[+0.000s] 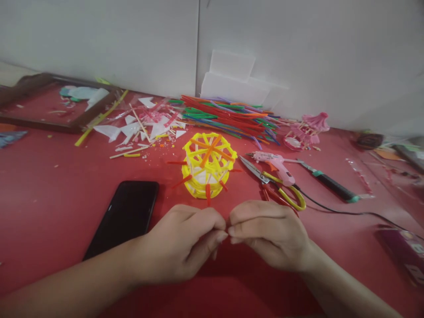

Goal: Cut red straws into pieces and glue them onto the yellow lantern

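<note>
My left hand point(188, 245) and my right hand point(270, 232) meet fingertip to fingertip low in the middle of the view. Both are closed in a pinch; whatever lies between the fingers is too small or hidden to name. Just beyond them stands a round yellow frame point(212, 190), built of fuzzy craft stems, with orange stems point(211, 150) crossing on top and several red stems point(207, 192) sticking out around its side. Scissors point(265, 176) with yellow and red handles lie past my right hand. A black phone point(126, 216) rests beyond my left forearm.
A pink glue gun point(276, 165) and a green-black handled cutter point(336, 185) lie to the right, with a cord trailing off. Behind are a pile of coloured stems point(228, 117), scraps point(149, 126), a pink model point(308, 130) and a dark wooden frame point(39, 126).
</note>
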The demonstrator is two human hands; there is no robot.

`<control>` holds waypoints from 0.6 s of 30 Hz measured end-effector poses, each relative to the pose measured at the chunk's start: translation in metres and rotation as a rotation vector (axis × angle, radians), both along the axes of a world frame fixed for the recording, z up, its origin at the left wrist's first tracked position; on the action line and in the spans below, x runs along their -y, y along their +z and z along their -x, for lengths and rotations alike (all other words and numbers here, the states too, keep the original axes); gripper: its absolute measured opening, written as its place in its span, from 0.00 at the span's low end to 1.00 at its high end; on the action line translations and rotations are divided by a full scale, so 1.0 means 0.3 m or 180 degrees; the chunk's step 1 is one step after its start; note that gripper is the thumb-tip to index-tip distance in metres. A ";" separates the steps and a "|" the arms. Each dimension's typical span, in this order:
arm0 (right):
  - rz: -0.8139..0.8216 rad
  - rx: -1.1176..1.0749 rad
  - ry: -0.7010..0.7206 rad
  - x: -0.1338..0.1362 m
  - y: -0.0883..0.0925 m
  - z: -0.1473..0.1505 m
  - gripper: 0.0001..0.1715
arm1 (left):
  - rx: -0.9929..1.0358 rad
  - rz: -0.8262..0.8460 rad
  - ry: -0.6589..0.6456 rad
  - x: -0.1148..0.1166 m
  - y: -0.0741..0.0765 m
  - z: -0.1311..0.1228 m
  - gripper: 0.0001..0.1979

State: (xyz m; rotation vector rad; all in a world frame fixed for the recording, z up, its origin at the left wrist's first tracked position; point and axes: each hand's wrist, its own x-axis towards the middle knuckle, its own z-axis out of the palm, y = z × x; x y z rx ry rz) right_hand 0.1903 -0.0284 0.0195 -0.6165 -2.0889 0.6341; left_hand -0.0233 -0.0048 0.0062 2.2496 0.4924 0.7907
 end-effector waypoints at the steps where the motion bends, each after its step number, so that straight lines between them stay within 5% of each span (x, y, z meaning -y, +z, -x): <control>1: 0.0024 0.0016 -0.0005 -0.001 0.000 -0.002 0.10 | 0.0003 0.0017 -0.0003 0.000 0.001 0.000 0.05; 11: -0.0001 -0.0177 -0.0366 -0.005 0.002 -0.005 0.04 | 0.0192 -0.0558 0.0523 0.004 -0.002 0.003 0.06; 18: 0.0625 -0.0784 -0.0684 -0.005 -0.021 0.010 0.07 | 0.0435 -0.0811 0.0845 -0.003 0.006 -0.010 0.07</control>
